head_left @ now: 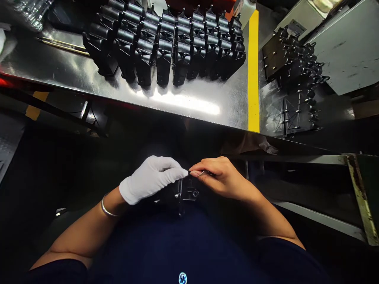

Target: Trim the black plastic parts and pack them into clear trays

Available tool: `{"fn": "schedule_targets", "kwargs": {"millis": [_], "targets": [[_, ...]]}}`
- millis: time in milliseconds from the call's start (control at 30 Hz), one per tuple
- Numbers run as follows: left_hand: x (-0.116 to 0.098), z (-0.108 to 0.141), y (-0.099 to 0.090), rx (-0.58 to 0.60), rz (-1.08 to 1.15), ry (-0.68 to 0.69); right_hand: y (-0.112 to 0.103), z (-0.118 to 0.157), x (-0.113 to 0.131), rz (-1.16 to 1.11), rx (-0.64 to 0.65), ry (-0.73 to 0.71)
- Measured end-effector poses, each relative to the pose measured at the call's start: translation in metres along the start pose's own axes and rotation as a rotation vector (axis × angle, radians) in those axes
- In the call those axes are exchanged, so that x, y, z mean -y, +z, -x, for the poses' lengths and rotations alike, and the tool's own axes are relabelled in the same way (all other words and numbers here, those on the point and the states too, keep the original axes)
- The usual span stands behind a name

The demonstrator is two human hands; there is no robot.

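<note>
My left hand, in a white glove, pinches the top of a dark part with metal pins and a round boss, which hangs in front of my body. Much of that part blends into the dark background. My bare right hand meets the left fingertips from the right, its fingers closed on a thin tool with a narrow shiny edge. The tool's tip lies at the part's upper edge, close to the gloved thumb.
Beyond my hands runs a metal table with rows of black molded parts. A yellow stripe crosses it. More black parts are stacked right of the stripe, near a grey panel. A metal frame stands at lower right.
</note>
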State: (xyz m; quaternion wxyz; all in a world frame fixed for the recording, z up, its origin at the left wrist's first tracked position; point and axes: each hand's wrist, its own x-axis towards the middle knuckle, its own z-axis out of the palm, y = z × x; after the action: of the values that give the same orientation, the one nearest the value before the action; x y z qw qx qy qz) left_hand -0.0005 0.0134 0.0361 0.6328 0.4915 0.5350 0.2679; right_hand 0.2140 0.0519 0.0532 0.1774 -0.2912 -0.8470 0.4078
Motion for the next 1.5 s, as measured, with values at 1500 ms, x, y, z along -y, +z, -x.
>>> {"fn": "schedule_targets", "kwargs": {"millis": [1500], "targets": [[0.010,0.002,0.008,-0.346,0.017,0.105,0.022,0.000,-0.002,-0.146,-0.208,-0.109]]}}
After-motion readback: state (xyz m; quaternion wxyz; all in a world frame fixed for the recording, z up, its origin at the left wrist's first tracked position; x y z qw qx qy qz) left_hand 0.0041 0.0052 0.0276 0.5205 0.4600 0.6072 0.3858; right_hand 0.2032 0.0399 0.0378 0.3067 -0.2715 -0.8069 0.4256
